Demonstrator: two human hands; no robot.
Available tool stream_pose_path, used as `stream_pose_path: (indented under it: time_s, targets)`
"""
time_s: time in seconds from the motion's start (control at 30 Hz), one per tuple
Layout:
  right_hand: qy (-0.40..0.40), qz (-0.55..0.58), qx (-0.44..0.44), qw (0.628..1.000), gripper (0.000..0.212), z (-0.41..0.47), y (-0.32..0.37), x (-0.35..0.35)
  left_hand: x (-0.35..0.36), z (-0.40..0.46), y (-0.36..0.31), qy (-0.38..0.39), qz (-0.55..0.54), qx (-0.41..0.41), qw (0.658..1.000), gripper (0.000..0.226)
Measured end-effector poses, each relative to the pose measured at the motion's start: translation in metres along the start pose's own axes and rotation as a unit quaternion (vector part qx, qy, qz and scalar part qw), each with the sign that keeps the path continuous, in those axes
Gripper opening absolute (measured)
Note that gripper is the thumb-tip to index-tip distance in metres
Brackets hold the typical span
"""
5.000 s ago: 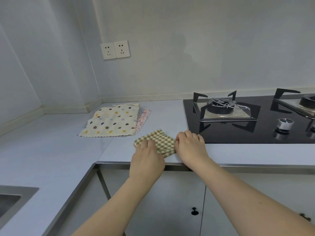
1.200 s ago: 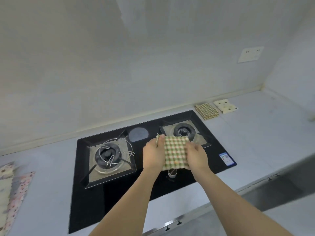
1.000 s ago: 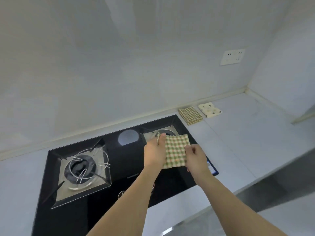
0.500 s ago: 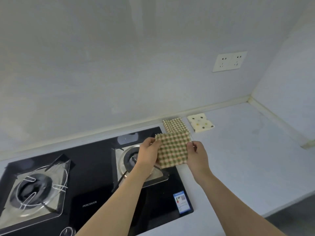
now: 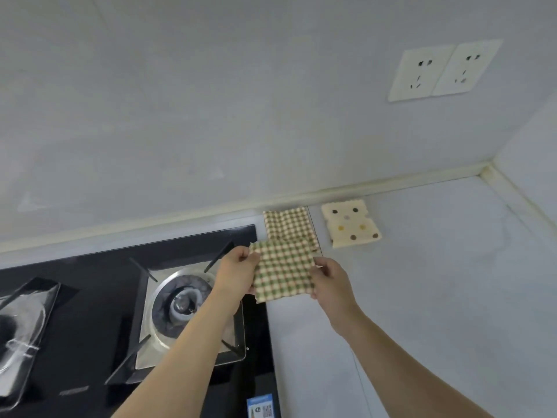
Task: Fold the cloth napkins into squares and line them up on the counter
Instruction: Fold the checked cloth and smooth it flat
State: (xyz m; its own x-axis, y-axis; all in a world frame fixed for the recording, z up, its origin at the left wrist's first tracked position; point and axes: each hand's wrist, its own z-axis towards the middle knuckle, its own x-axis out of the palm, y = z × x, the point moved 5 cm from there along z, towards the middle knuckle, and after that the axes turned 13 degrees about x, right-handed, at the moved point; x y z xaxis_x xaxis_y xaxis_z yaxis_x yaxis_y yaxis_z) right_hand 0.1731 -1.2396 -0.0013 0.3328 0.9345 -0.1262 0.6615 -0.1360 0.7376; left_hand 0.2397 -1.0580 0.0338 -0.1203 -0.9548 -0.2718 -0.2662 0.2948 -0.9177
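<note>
The placing step is in hand. The left hand [image 5: 238, 274] and right hand [image 5: 330, 282] are each pinching a side edge of the folded green-check napkin [image 5: 283, 271], holding it above the counter [image 5: 437, 282] beside the stove [image 5: 120, 312] — just in front of two folded napkins, a checked one [image 5: 286, 223] and a dotted one [image 5: 349, 223]. The next move is likely calling for lowering it flat — edges squared, in line with that row.

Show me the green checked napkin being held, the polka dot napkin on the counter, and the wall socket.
held checked napkin [image 5: 283, 271], head view, middle of its folded face.
polka dot napkin [image 5: 350, 223], head view, centre of its top.
wall socket [image 5: 443, 70], head view, where its two plates meet.
</note>
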Motion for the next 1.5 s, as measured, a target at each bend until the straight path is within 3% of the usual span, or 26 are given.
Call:
stream_pose_path:
  time_s: [0.23, 0.53, 0.8, 1.0, 1.13, 1.27, 1.5]
  targets:
    - [0.006, -0.03, 0.001, 1.0, 0.021, 0.025, -0.005, 0.0, 0.017, 0.018, 0.017, -0.02, 0.028, -0.034, 0.999, 0.018]
    - [-0.025, -0.075, -0.083, 0.993, 0.027, 0.083, 0.064, -0.006, 0.037, 0.098, -0.019, -0.066, 0.063, 0.044, 0.995, 0.02]
    - [-0.072, -0.148, -0.084, 0.983, 0.024, 0.115, 0.054, -0.002, 0.059, 0.131, 0.006, -0.057, 0.164, 0.027, 0.985, 0.016]
    - [-0.087, -0.191, -0.099, 0.973, 0.044, 0.095, 0.052, -0.014, 0.046, 0.1, 0.0, -0.09, 0.18, 0.019, 0.979, 0.01]
    - [-0.129, -0.213, -0.127, 0.96, 0.042, 0.047, 0.043, -0.027, 0.04, 0.047, -0.01, -0.123, 0.167, 0.096, 0.974, 0.007]
    - [-0.127, -0.24, -0.194, 0.943, 0.042, 0.001, 0.04, -0.01, 0.029, 0.007, -0.011, -0.101, 0.21, 0.161, 0.959, 0.021]
    - [-0.099, -0.277, -0.307, 0.905, 0.042, -0.058, 0.067, 0.057, -0.054, -0.025, -0.029, -0.122, 0.341, 0.29, 0.886, 0.026]
